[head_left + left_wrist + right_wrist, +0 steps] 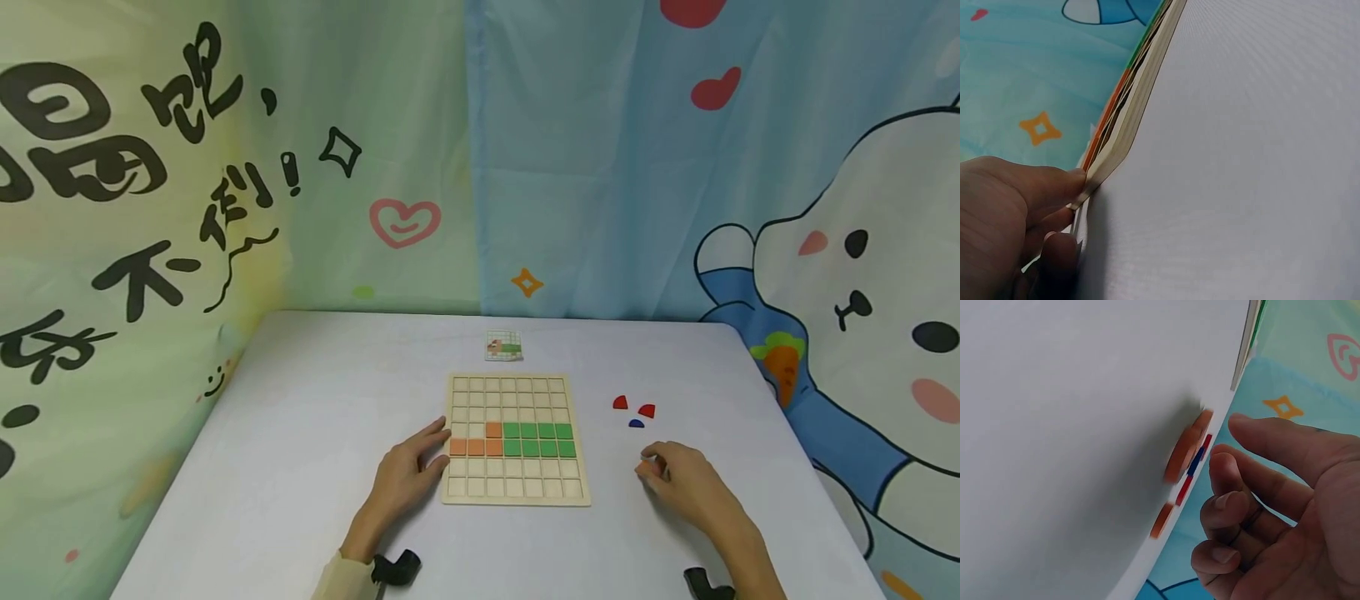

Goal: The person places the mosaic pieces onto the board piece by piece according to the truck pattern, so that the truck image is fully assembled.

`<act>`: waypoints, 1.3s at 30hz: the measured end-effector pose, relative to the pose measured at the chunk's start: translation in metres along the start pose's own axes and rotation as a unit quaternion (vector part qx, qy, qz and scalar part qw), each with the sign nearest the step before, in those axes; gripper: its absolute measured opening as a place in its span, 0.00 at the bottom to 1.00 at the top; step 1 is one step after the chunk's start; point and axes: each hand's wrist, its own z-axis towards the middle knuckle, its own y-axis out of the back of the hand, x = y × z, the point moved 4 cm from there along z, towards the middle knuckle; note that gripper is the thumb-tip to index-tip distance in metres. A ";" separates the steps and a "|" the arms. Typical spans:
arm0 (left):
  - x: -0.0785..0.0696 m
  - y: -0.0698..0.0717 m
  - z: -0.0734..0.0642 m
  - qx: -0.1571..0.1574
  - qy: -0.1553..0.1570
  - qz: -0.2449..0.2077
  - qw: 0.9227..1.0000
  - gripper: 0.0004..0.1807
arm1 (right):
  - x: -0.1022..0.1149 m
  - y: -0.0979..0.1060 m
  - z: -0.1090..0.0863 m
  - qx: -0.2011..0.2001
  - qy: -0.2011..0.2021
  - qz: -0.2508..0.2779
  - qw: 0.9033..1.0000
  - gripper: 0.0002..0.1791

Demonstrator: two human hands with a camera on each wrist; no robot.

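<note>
A wooden grid board [517,492] lies flat on the table, with green square tiles [537,439] and orange square tiles [476,447] in its middle rows. Along its left edge rests my left hand [408,471], thumb and fingertips against the wood. The left wrist view has the thumb [1060,184] at the board's corner. To the right of the board, my right hand [686,483] hovers over loose orange pieces [1182,455], one showing beside its fingers. Its fingers [1225,472] are loosely bent, with a gap to the thumb and nothing between them.
Two red pieces [620,402] and a blue rounded piece [636,423] lie beyond my right hand. A small picture card [503,346] sits behind the board. White cloth covers the table [337,375]; printed curtains [570,167] hang behind and beside it.
</note>
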 end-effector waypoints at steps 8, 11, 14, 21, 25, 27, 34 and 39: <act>-0.001 0.000 -0.001 0.001 0.001 -0.004 1.000 0.24 | -0.011 0.003 -0.004 0.025 -0.042 -0.009 0.999 0.17; -0.001 0.000 0.000 0.003 0.002 -0.006 1.000 0.24 | -0.013 0.001 -0.004 0.031 -0.047 -0.007 0.998 0.16; 0.000 0.000 0.000 0.005 0.003 -0.008 1.000 0.24 | -0.013 0.000 -0.005 0.028 -0.045 -0.008 0.999 0.16; 0.000 0.000 0.000 0.001 0.001 -0.003 1.000 0.24 | -0.014 -0.001 -0.004 0.028 -0.044 -0.010 0.999 0.16; 0.001 0.000 0.000 0.001 0.003 -0.001 1.000 0.24 | -0.014 -0.002 -0.003 0.033 -0.047 -0.010 0.998 0.17; 0.001 0.000 0.000 0.000 0.003 0.000 1.000 0.24 | -0.014 -0.002 -0.002 0.033 -0.048 -0.010 0.998 0.17; 0.001 0.000 -0.001 0.002 0.005 0.000 1.000 0.24 | -0.013 -0.003 -0.001 0.034 -0.049 -0.014 0.998 0.17; 0.002 0.000 -0.001 0.005 0.006 -0.003 1.000 0.24 | -0.011 -0.002 0.000 0.041 -0.051 -0.016 0.998 0.17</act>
